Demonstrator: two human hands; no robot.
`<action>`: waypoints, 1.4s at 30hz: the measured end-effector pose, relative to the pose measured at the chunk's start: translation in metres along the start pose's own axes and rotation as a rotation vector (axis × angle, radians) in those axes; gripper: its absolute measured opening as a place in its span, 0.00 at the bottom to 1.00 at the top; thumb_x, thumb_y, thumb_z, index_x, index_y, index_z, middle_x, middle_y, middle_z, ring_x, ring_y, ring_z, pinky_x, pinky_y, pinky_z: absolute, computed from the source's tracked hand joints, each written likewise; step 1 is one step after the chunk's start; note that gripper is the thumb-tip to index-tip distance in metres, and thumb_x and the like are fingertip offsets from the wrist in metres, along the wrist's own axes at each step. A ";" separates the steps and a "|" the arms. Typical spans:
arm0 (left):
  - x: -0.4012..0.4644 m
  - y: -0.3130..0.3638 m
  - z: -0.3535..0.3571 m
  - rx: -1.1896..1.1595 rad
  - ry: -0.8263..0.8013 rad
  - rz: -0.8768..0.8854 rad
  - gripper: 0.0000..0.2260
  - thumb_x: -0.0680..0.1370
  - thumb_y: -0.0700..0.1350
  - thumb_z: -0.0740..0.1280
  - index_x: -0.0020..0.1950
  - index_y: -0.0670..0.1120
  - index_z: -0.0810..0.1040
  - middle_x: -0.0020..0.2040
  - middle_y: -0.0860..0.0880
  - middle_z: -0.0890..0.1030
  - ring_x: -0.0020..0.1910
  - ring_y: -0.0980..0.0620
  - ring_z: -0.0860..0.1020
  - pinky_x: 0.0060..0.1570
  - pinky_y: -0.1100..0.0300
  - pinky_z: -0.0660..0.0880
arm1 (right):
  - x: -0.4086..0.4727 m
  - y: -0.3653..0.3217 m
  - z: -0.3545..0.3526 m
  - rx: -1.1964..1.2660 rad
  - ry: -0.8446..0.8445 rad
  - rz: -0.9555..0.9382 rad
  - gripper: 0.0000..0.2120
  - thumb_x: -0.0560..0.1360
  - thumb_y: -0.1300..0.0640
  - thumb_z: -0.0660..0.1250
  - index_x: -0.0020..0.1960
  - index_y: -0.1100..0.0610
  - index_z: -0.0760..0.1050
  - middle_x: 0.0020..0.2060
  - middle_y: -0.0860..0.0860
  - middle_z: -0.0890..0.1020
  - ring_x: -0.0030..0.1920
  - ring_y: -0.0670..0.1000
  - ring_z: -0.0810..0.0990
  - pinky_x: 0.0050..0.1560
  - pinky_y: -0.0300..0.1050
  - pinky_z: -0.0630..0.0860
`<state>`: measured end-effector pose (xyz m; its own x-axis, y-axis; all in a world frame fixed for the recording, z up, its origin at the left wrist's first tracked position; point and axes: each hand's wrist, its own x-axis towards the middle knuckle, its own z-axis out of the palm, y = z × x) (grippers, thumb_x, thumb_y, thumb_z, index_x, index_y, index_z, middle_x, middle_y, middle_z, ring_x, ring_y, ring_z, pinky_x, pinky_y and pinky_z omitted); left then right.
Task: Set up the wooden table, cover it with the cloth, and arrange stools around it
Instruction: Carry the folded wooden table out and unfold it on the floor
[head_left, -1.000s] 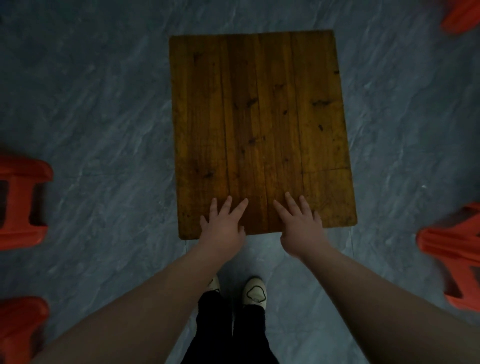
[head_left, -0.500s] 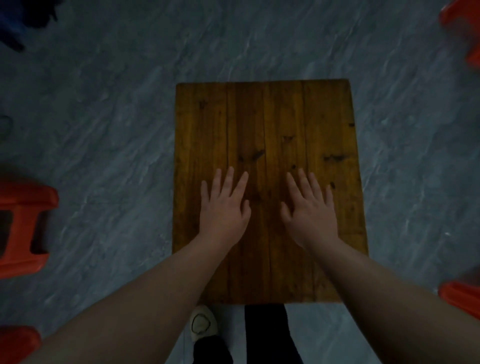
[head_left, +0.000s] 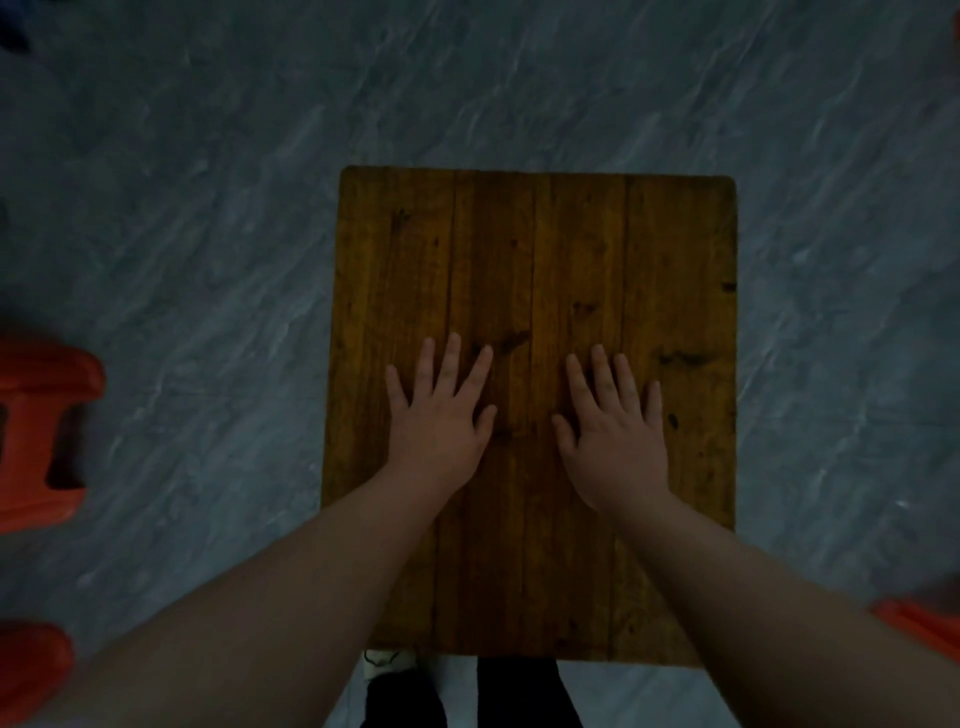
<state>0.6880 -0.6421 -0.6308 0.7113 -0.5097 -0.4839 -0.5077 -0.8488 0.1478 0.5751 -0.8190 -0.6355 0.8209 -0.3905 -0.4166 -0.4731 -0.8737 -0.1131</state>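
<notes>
The brown wooden table (head_left: 535, 249) stands on the grey floor in front of me, seen from above, its plank top bare. My left hand (head_left: 441, 415) lies flat on the top, fingers spread, left of the middle. My right hand (head_left: 615, 431) lies flat beside it, to the right of the middle, fingers straight. Neither hand holds anything. A red plastic stool (head_left: 36, 436) stands at the left edge of view. No cloth is in view.
A second red stool (head_left: 31, 670) shows at the bottom left corner and part of another red stool (head_left: 919, 629) at the lower right. My legs and one shoe (head_left: 384, 662) are just under the table's near edge. Grey marbled floor (head_left: 208, 208) surrounds the table.
Both hands slid from the table's near edge forward onto the middle of the top. The view has shifted so the table sits lower in frame.
</notes>
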 end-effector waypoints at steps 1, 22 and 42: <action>-0.002 0.000 0.000 0.009 -0.010 -0.001 0.29 0.83 0.63 0.45 0.79 0.60 0.35 0.81 0.49 0.37 0.79 0.45 0.35 0.74 0.32 0.40 | -0.002 -0.001 0.000 -0.002 -0.012 0.001 0.32 0.83 0.37 0.46 0.82 0.44 0.40 0.82 0.49 0.45 0.81 0.53 0.40 0.78 0.64 0.45; -0.066 -0.044 -0.112 -0.093 -0.156 0.102 0.28 0.83 0.55 0.55 0.82 0.53 0.50 0.82 0.45 0.52 0.79 0.40 0.55 0.76 0.44 0.57 | -0.072 -0.044 -0.109 0.138 -0.159 0.111 0.28 0.84 0.44 0.51 0.81 0.53 0.54 0.80 0.53 0.58 0.80 0.55 0.54 0.79 0.57 0.54; -0.436 -0.055 -0.288 -0.069 0.109 0.182 0.29 0.83 0.60 0.53 0.82 0.53 0.49 0.82 0.46 0.54 0.80 0.43 0.52 0.77 0.41 0.53 | -0.444 -0.139 -0.305 0.178 0.197 0.060 0.31 0.83 0.40 0.53 0.82 0.50 0.51 0.81 0.53 0.57 0.81 0.56 0.52 0.78 0.60 0.56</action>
<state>0.5457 -0.4142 -0.1794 0.6613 -0.6643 -0.3483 -0.6006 -0.7471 0.2846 0.3739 -0.6130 -0.1600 0.8277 -0.5046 -0.2456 -0.5576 -0.7891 -0.2577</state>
